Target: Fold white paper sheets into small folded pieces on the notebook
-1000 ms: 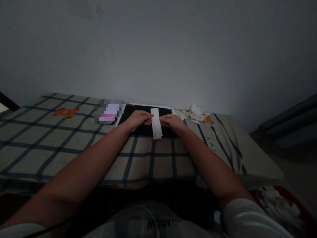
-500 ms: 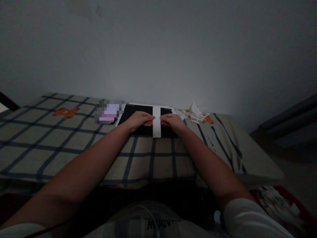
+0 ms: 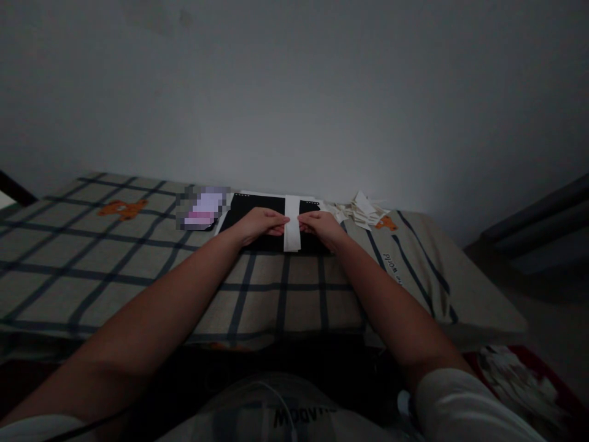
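A narrow white paper strip (image 3: 292, 224) stands lengthwise over a black pad (image 3: 251, 210) on a checked bedcover (image 3: 138, 264). My left hand (image 3: 257, 223) pinches the strip's left edge. On the other side, my right hand (image 3: 322, 226) pinches its right edge. Both hands rest low on the black pad, fingertips facing each other across the strip.
A pile of folded white paper pieces (image 3: 361, 209) lies to the right of the pad near the wall. A blurred pink and white object (image 3: 202, 209) sits left of the pad. The bed's right edge (image 3: 464, 294) drops to the floor, with red patterned cloth (image 3: 519, 374) below.
The strip was tilted one second ago; it now stands straight and slightly farther from me. Both hands stayed pinched on its edges almost in place.
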{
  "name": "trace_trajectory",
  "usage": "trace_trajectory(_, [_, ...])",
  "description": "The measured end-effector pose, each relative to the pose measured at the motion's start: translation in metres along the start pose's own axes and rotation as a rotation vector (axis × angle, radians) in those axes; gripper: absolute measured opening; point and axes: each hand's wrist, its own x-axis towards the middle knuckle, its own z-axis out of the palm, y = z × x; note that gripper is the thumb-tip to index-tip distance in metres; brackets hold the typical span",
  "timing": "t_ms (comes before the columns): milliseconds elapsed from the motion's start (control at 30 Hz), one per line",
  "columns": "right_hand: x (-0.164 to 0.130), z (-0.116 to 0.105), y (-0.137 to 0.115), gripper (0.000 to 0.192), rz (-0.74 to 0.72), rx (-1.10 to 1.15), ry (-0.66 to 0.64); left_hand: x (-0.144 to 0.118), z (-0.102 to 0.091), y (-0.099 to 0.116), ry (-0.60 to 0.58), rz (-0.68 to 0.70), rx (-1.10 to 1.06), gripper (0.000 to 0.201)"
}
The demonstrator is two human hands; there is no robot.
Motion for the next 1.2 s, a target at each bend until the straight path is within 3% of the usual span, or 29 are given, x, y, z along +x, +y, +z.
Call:
trace_trajectory(567, [-0.0021,0.0029,-0.0038,0.012,-0.01,-0.04,0.021,0.0017,0.002,-0.0017,0.079,0.001,0.029,0.016])
trace_trajectory(800, [-0.0009,-0.0008,-0.0007,0.019,0.037,-0.039,-0.074,0.0032,-0.0005,-0.0005,0.147,0.058,0.011,0.013])
trace_trajectory(1200, [-0.0031,0.0026,-0.0056,0.012,-0.022,-0.073,0.051,0.0015,-0.0008,-0.0006,0.043,0.007,0.01,0.018])
